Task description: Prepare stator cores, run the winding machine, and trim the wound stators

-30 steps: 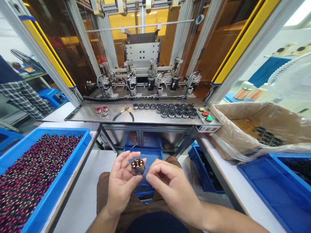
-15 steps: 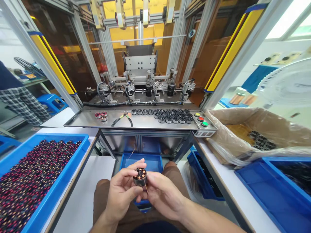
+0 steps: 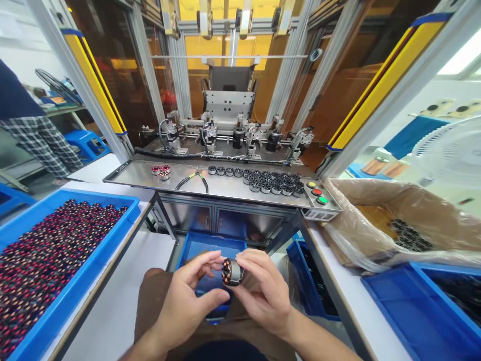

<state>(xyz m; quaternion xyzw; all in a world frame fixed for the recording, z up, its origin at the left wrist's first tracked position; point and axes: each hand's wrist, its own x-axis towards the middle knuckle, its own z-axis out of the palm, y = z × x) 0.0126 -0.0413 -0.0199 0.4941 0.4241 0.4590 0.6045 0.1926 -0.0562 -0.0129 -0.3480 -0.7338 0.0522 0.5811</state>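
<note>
A motor stator with a grey rim and copper windings is tipped on its side above my lap, its wound face turned to the left. My right hand grips it between thumb and fingers. Just left of it, my left hand has thumb and fingers apart, curved towards the wound face and holding nothing. The fingertips come close to the stator; whether they touch it I cannot tell. On the metal ledge ahead lie wire cutters, several black stators and a small group of red-wound stators.
A blue tray full of wound stators stands at left. The winding machine rises behind the ledge, with coloured buttons at its right. A plastic-lined carton and blue bins stand right. A person's checked trousers show far left.
The stator has turned from face-up onto its side and passed from both hands into my right hand. My left hand has let go and opened. The camera view has shifted slightly left.
</note>
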